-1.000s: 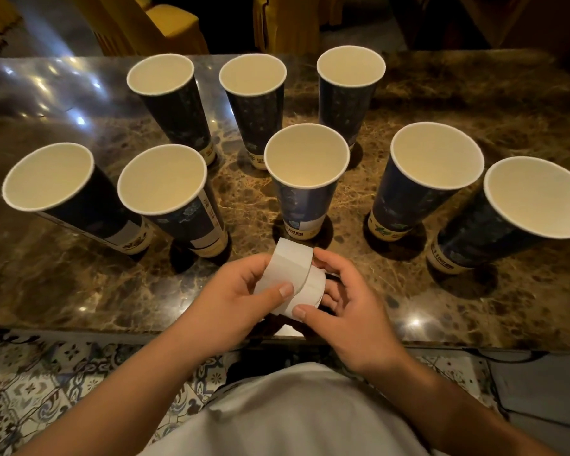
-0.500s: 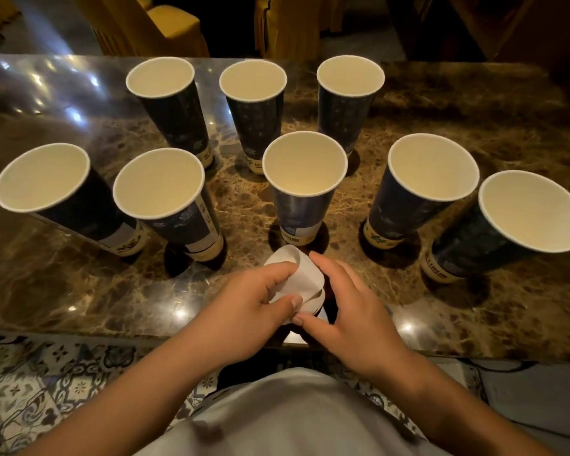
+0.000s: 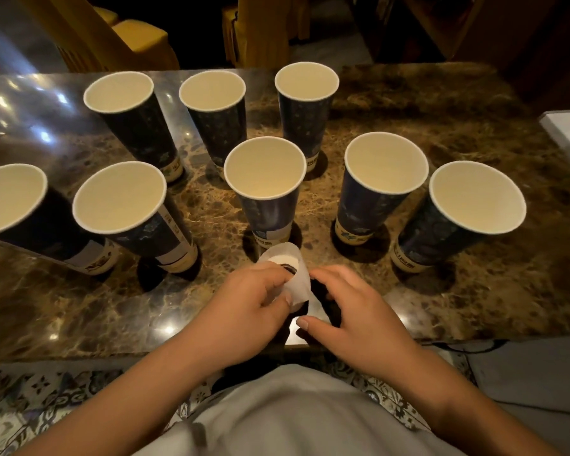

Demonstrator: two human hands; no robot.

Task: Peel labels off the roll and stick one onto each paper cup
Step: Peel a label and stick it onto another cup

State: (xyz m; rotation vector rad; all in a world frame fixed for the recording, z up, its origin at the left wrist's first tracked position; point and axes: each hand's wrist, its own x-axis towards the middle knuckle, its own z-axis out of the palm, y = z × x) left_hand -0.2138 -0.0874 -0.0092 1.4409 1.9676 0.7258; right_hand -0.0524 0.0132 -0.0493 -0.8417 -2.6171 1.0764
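While our left hand [image 3: 244,311] keeps its grip on the label roll [image 3: 285,269], thumb and fingers pinching the white strip, our right hand [image 3: 359,312] has let go: half a second ago its fingers lay against the roll, and now they hang loosely curled just beside it, holding nothing that we can see. The roll has also sunk lower, from above the table [image 3: 458,291] down to its near edge, where it sits just in front of the middle cup [image 3: 265,192]. We judge from this that no label has come free yet; the right hand seems to be resetting for another try at the strip's end, so the task stands at its very first peel.

Counting the paper cups, we find eight, all upright with their mouths open. Three stand in the far row: one at the left [image 3: 129,116], one in the middle [image 3: 216,110], one at the right [image 3: 305,100]. Five stand in the near row: the middle cup, two to its left [image 3: 122,209] [image 3: 17,209] and two to its right [image 3: 384,179] [image 3: 471,209]. Pale patches show low on some cups, but we cannot tell whether these are printed or stuck on. There is one roll, and we have two hands at it. Beyond the table we count two yellow chairs [image 3: 135,37].
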